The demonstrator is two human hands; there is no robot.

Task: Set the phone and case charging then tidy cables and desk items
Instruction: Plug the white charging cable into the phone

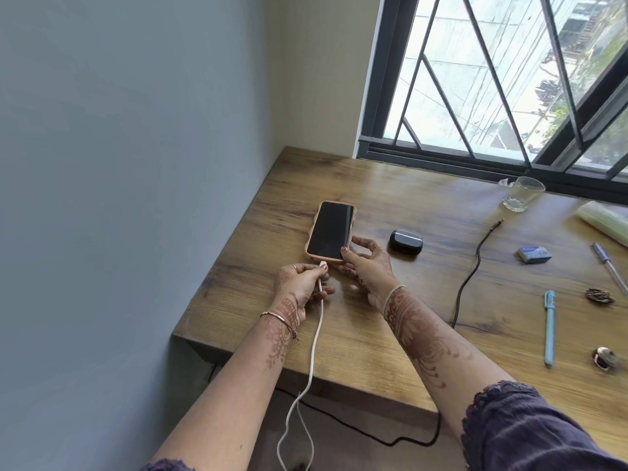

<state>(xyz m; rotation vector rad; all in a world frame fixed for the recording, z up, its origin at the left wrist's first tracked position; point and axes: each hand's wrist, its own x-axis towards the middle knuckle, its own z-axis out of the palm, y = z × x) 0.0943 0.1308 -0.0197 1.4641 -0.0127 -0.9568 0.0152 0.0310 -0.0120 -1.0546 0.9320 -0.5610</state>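
Grey wall filled the left half of the frame, and a wooden desk ran from the centre to the right edge under a barred window at upper right.

Just left of centre we saw the person's left hand pinching the plug end of a white cable. The rest of the cable trailed down over the desk's near edge toward the bottom of the frame. The plug pointed up and slightly right, just beside the lower edge of the phone. We could not tell whether it had touched the port.

The phone lay flat, screen up and dark, in a peach cover. Its long axis ran from the hands up toward the window, with the lower end facing the plug. The right hand gripped its lower right corner, thumb on the screen's edge and fingers curled round the side.

We judged that the left hand, the nearer one, needed only a short push along that axis while the right held the phone steady.

Right of the hands, apart from them, sat a black earbud case. Beyond it a dark cable snaked up from the near edge. A glass, an eraser and a blue pen lay further right. Bare wood above the phone left room to slide it.
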